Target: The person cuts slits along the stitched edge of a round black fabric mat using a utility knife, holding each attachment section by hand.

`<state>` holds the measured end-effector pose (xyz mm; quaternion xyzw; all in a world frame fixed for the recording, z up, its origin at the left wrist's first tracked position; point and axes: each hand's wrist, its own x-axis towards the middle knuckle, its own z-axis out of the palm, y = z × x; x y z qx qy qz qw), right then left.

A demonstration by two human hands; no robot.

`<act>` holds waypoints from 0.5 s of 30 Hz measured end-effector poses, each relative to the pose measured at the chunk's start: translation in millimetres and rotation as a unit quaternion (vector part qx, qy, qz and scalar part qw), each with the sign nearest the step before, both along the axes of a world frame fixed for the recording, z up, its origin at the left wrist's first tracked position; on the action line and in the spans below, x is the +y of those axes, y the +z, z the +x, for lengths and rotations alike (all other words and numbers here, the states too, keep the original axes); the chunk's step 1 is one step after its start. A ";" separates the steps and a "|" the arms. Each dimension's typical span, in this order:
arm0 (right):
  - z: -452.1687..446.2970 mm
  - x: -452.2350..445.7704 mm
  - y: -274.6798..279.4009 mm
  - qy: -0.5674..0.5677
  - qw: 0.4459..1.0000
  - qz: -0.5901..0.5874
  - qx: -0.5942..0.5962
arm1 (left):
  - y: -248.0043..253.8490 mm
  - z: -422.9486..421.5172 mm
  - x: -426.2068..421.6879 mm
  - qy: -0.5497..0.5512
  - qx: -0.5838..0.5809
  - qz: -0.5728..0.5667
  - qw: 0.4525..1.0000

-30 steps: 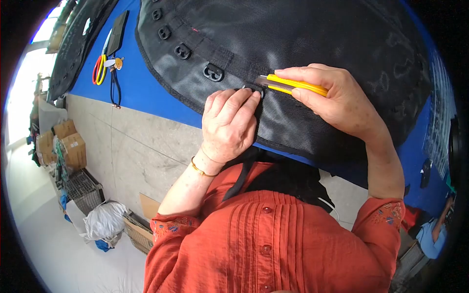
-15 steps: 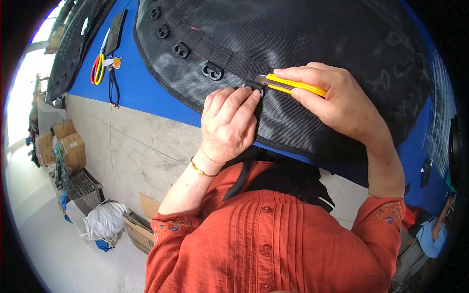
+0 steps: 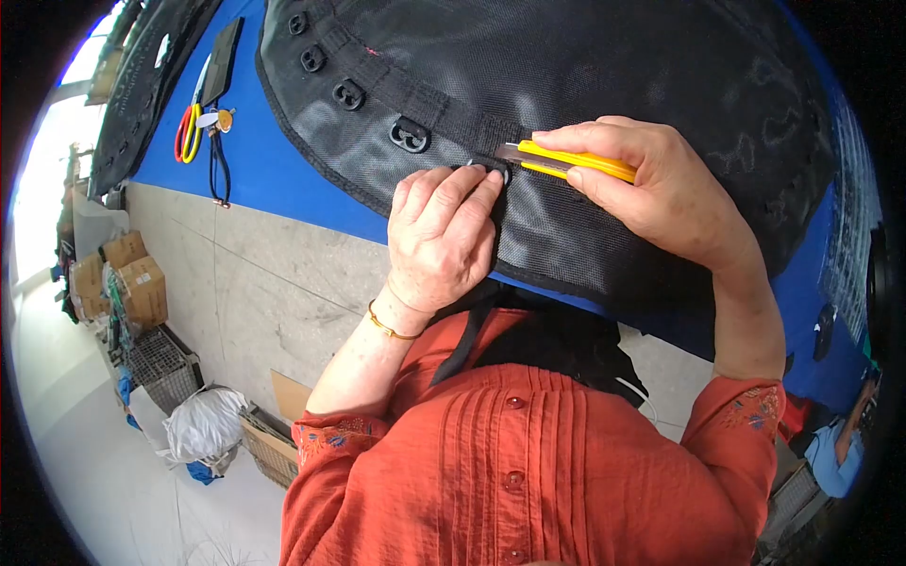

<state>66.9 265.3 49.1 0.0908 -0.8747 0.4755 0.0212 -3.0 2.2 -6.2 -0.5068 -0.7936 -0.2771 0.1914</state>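
Note:
A large black mesh fabric piece (image 3: 604, 75) lies in front of me, with a black webbing strap (image 3: 406, 90) stitched along it. Several black plastic buckles (image 3: 410, 135) hang from that strap. My left hand (image 3: 445, 231) has its fingers closed over the buckle nearest me, mostly hidden beneath the fingertips. In my right hand (image 3: 665, 184) is a yellow utility knife (image 3: 580, 162), gripped between thumb and fingers. Its blade is out and points left, with the tip at the strap just above my left fingertips. Whether the blade touches the webbing I cannot tell.
The mesh rests on a blue table (image 3: 311, 209). Scissors with red and yellow handles (image 3: 191, 132) and a dark phone (image 3: 223, 61) with a cord lie at left. Cardboard boxes (image 3: 142, 291) and a white bag (image 3: 203, 424) are on the floor. Another person's blue sleeve (image 3: 835, 459) shows at right.
My right hand and the utility knife have shifted very slightly to the right. My left hand stays on the buckle, almost unmoved.

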 end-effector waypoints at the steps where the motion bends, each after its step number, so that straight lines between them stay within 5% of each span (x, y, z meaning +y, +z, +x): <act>1: 0.4 0.4 0.3 0.000 1.000 0.000 0.000 | -0.9 0.0 -0.1 0.002 0.000 0.001 1.000; 15: 4.5 8.2 7.9 -0.007 0.998 -0.016 -0.060 | -1.4 -0.6 -0.5 0.000 0.002 0.000 1.000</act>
